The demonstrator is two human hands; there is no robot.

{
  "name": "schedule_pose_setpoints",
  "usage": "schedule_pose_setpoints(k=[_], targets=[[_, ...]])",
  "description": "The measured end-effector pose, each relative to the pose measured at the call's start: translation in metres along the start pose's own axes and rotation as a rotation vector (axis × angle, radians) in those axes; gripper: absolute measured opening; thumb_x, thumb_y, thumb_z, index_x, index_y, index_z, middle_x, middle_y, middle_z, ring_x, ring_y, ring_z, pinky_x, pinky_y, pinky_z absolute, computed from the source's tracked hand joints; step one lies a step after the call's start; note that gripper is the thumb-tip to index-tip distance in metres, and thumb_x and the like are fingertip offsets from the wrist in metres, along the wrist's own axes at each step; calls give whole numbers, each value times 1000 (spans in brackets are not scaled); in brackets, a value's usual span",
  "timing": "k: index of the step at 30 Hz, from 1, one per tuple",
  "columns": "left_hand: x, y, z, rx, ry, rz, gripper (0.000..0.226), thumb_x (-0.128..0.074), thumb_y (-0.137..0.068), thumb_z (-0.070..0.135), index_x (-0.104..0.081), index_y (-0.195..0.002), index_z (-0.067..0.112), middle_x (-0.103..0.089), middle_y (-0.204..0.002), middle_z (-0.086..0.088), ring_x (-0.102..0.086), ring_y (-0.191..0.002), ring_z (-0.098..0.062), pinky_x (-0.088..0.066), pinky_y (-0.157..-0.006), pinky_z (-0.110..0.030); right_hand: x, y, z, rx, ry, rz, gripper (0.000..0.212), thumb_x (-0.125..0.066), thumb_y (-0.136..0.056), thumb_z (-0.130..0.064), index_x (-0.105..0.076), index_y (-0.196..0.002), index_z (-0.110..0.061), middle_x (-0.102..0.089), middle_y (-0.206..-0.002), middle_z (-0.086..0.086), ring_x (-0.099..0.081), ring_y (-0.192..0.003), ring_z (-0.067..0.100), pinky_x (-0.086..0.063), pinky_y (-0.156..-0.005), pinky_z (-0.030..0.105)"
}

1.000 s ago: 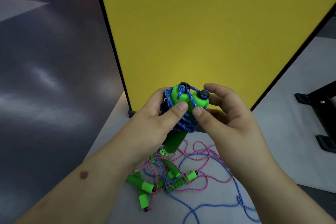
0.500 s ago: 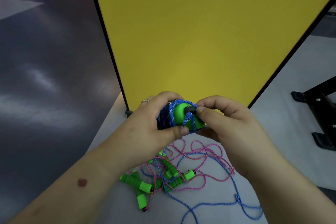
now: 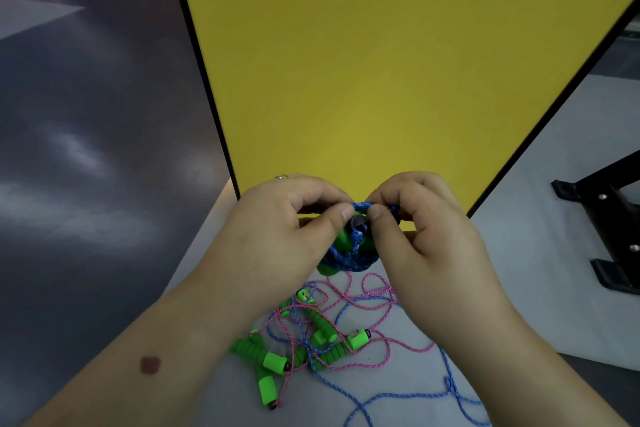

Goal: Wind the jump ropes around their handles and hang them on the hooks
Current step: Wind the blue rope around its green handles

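Both hands, the left hand (image 3: 277, 236) and right hand (image 3: 426, 239), pinch the blue braided rope (image 3: 360, 208) wound on green foam handles (image 3: 341, 239), securing the end; hanging presumably follows.

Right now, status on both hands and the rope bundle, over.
Left hand and right hand both pinching the blue rope loop atop the wound green handles. No hooks in view. Loose pink and blue ropes tangled on floor below.

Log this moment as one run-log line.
left hand: pinches blue rope | right hand: pinches blue rope | green handles: wound | hung: no
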State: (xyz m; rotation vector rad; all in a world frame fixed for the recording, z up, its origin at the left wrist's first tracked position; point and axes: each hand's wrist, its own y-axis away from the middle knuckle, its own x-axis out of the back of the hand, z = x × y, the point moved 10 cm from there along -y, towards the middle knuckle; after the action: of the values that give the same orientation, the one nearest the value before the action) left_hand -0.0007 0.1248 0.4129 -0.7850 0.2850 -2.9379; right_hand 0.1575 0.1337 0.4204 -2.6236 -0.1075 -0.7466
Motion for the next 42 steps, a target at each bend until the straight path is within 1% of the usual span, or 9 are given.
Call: schedule_pose_setpoints(k=[6, 9, 12, 17, 25, 28, 31, 38, 42], targets=[[26, -33, 34, -64, -176, 85, 13, -65, -93, 33, -74, -84, 36, -70, -74, 16, -65, -78, -1, -45, -61, -12, 13, -40, -23, 38, 71, 18, 12, -60, -96, -20, -63, -87, -27, -56, -100, -15, -61, -97, 5, -50, -74, 23], [49, -65, 71, -64, -138, 84, 13, -65, -96, 35, -74, -87, 35, -69, -75, 13, -66, -71, -5, -56, -61, -25, 36, -81, -54, 38, 72, 21, 13, -61, -96, -20, -64, -85, -27, -58, -99, -13, -62, -96, 5, -48, -75, 21], [82, -95, 128, -71, -162, 95, 14, -65, -97, 35, -74, -85, 36, -64, -69, 13, -60, -72, 1, -40, -59, -10, 73, -122, -103, 57, 69, 30, 13, -61, -96, -19, -64, -86, -27, -60, -100, -14, -61, -95, 5, -46, -75, 16], [138, -136, 230, -75, -137, 82, 15, -65, -98, 32, -76, -88, 34, -69, -74, 16, -62, -79, 1, -40, -60, -9, 140, -182, -192, 75, 115, 27, 12, -61, -96, -22, -66, -87, -27, -62, -99, -16, -61, -93, 5, -52, -76, 29], [211, -186, 391, -107, -127, 15, 17, -64, -101, 28, -79, -93, 32, -67, -67, 12, -58, -65, 0, -40, -55, -12, 246, -253, -318, 7, 144, 34, 13, -58, -99, -27, -69, -95, -33, -66, -96, -17, -63, -93, 4, -54, -77, 34], [222, -203, 438, -107, -112, 3, 18, -63, -101, 27, -77, -91, 31, -68, -68, 9, -58, -62, -8, -42, -52, -18, 285, -272, -351, -1, 173, 73, 12, -59, -98, -27, -68, -93, -32, -66, -96, -16, -63, -92, 3, -55, -77, 34], [221, -224, 473, -89, -91, 5, 18, -62, -101, 27, -75, -89, 30, -71, -76, 7, -63, -67, -11, -47, -58, -25, 322, -291, -368, -9, 203, 122, 10, -61, -97, -29, -68, -90, -30, -63, -94, -17, -62, -89, 3, -55, -77, 35], [193, -295, 524, -116, -106, 9, 17, -61, -101, 28, -75, -92, 29, -73, -83, 10, -67, -78, -11, -50, -62, -28, 380, -349, -353, -38, 235, 194, 11, -59, -97, -32, -70, -94, -30, -60, -99, -12, -62, -85, 12, -56, -77, 42], [177, -337, 541, -144, -152, 40, 16, -61, -102, 28, -74, -93, 25, -71, -82, 10, -66, -75, -9, -42, -56, -22, 399, -388, -336, -62, 243, 224, 12, -58, -97, -35, -69, -93, -31, -62, -101, -5, -63, -88, 20, -56, -76, 44]])
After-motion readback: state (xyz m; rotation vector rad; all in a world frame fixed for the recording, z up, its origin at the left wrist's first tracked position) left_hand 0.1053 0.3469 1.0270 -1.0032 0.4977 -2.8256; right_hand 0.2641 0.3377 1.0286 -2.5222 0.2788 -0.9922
